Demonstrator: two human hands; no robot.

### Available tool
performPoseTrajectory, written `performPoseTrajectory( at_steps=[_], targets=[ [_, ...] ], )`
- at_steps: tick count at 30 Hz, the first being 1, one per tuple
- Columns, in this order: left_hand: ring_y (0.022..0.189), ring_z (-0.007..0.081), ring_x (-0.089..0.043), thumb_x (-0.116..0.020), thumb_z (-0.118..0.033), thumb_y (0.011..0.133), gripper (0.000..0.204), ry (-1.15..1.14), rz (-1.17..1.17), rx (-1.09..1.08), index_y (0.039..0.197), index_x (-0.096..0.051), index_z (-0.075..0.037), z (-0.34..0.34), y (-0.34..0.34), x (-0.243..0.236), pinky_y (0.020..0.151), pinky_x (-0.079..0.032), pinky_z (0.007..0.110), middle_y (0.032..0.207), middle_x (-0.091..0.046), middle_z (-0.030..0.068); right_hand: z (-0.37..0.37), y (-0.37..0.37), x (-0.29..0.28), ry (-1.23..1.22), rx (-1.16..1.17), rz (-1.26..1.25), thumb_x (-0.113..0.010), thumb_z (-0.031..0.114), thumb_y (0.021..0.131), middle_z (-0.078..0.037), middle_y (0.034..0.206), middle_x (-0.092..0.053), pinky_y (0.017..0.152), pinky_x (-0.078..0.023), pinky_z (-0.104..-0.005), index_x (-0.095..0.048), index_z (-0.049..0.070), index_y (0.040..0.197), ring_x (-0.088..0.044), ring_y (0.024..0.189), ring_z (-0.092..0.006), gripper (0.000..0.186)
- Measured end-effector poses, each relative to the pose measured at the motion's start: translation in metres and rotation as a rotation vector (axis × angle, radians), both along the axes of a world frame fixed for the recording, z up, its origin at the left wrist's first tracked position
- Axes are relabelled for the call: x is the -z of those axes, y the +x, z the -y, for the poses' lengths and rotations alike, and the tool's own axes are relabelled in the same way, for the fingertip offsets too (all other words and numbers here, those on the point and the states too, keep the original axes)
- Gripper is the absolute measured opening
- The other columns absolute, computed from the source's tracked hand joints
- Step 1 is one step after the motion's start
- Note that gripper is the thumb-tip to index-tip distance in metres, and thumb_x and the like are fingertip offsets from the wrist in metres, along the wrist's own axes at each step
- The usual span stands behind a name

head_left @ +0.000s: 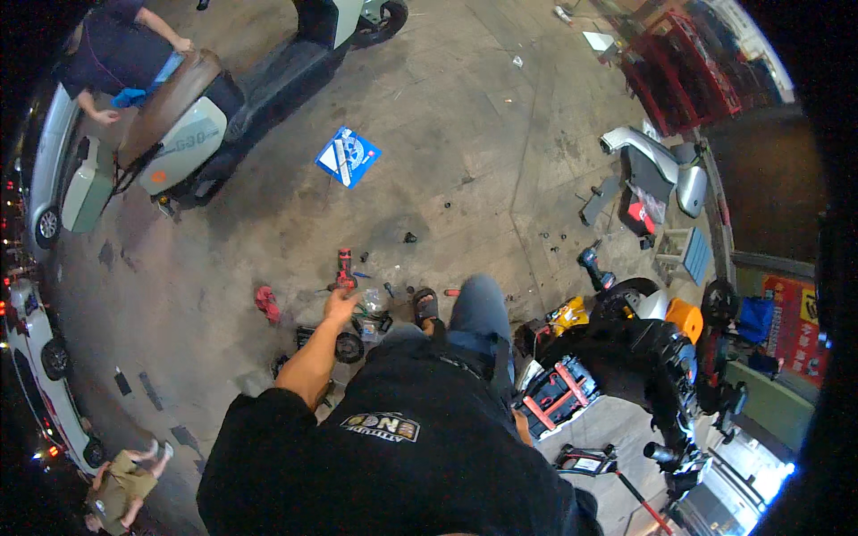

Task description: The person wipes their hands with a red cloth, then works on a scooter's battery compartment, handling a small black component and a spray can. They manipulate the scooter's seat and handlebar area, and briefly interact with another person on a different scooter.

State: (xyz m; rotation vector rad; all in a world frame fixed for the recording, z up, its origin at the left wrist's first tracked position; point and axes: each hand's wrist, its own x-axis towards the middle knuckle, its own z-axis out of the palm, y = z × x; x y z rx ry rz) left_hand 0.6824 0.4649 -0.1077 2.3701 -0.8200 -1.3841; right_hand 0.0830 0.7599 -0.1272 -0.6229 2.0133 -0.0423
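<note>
My left hand (pixel 340 306) reaches down toward the concrete floor, fingers apart and holding nothing I can make out. Just beyond its fingertips lies a red power tool (pixel 344 268). Small parts and a clear plastic bag (pixel 374 301) lie beside the hand, and a small black wheel (pixel 348 347) sits under my forearm. My right hand is hidden behind my black shirt. My knee in blue jeans (pixel 480 308) and a sandalled foot (pixel 425 306) are to the right of the hand.
A partly stripped black scooter (pixel 643 357) and an open red-and-black tool case (pixel 559 393) stand at the right. A pale green scooter (pixel 179 125) with another person (pixel 116 54) is at the upper left. A blue packet (pixel 348 156) lies mid-floor, silver body panels (pixel 661 165) further right.
</note>
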Motion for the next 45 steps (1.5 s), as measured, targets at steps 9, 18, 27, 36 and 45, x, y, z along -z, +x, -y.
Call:
performPoseTrajectory(
  at_steps=[9,18,27,36,45],
  targets=[
    [0.064,0.0211,-0.059,-0.069,-0.023,0.089,0.022,0.160,-0.301,-0.695,0.096,-0.063,-0.004,-0.064,0.024,-0.004,0.051,-0.045,0.036,0.079,-0.062,0.0100,0.393,-0.032,-0.102,-0.392,-0.314,-0.194,-0.063,0.034,0.086,-0.019,0.084,-0.070,0.071,-0.053,-0.0388,-0.069,-0.003,0.090,-0.069,0.077,-0.0285,0.037],
    [0.053,0.0152,-0.051,-0.065,-0.025,0.093,0.017,0.201,-0.343,-0.574,0.087,-0.061,-0.009,0.047,0.023,-0.020,0.044,-0.038,0.029,0.071,-0.057,0.0029,0.444,-0.016,-0.121,-0.015,-0.198,-0.222,-0.062,0.034,0.084,-0.017,0.099,-0.073,0.086,-0.053,-0.0377,-0.074,0.006,0.100,-0.069,0.093,-0.0299,0.034],
    [0.074,0.0134,-0.057,-0.065,-0.021,0.094,0.031,-0.032,-0.267,-0.420,0.120,-0.055,-0.008,0.130,0.002,-0.024,0.061,-0.047,0.028,0.096,-0.063,0.0048,0.227,-0.031,-0.032,0.258,-0.132,-0.170,-0.055,0.045,0.094,-0.019,0.090,-0.072,0.083,-0.052,-0.0402,-0.074,0.006,0.096,-0.070,0.091,-0.0296,0.044],
    [0.094,0.0212,-0.066,-0.067,-0.024,0.092,0.049,0.442,-0.050,-0.085,0.135,-0.052,-0.006,0.126,-0.103,-0.077,0.077,-0.052,0.034,0.109,-0.065,0.0073,0.221,-0.020,0.090,0.177,0.445,-0.015,-0.061,0.026,0.092,-0.013,0.095,-0.071,0.082,-0.050,-0.0320,-0.069,0.003,0.106,-0.066,0.091,-0.0222,0.029],
    [0.094,0.0192,-0.064,-0.067,-0.015,0.092,0.038,0.170,-0.227,0.251,0.126,-0.054,-0.005,0.334,-0.312,-0.028,0.082,-0.051,0.033,0.116,-0.059,0.0066,0.271,-0.049,0.135,0.191,0.679,0.089,-0.062,0.024,0.087,-0.012,0.096,-0.069,0.078,-0.050,-0.0326,-0.069,0.007,0.108,-0.064,0.086,-0.0223,0.027]
  ],
)
